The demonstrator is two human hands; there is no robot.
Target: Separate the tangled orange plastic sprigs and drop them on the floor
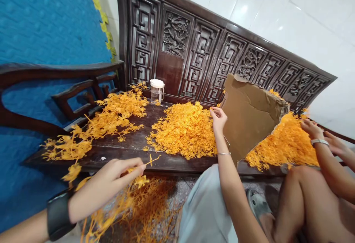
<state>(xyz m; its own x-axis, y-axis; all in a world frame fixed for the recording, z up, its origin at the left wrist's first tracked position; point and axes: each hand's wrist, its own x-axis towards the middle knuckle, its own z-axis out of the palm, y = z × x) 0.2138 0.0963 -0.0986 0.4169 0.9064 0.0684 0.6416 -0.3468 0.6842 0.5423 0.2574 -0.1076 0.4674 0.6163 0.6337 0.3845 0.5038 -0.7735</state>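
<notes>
Between the thumb and fingers of my left hand [122, 174] is a thin orange plastic sprue [153, 160], its branched tip poking out to the right over the bench's front edge. More orange pieces hang below that hand. My right hand [219, 119] is pinched at the right edge of the middle pile of small orange plastic pieces [183, 130]. A tiny orange bit shows at its fingertips, too small to make out clearly. To the left lies a looser heap of orange sprues with pieces on them [116, 110].
A torn cardboard sheet [249, 113] stands between the middle pile and another orange pile [291, 143]. A co-worker's hands [313, 130] are at that pile. A lidded clear cup [157, 91] stands against the carved bench back [170, 67]. Stripped-looking orange strands [149, 206] lie below the bench.
</notes>
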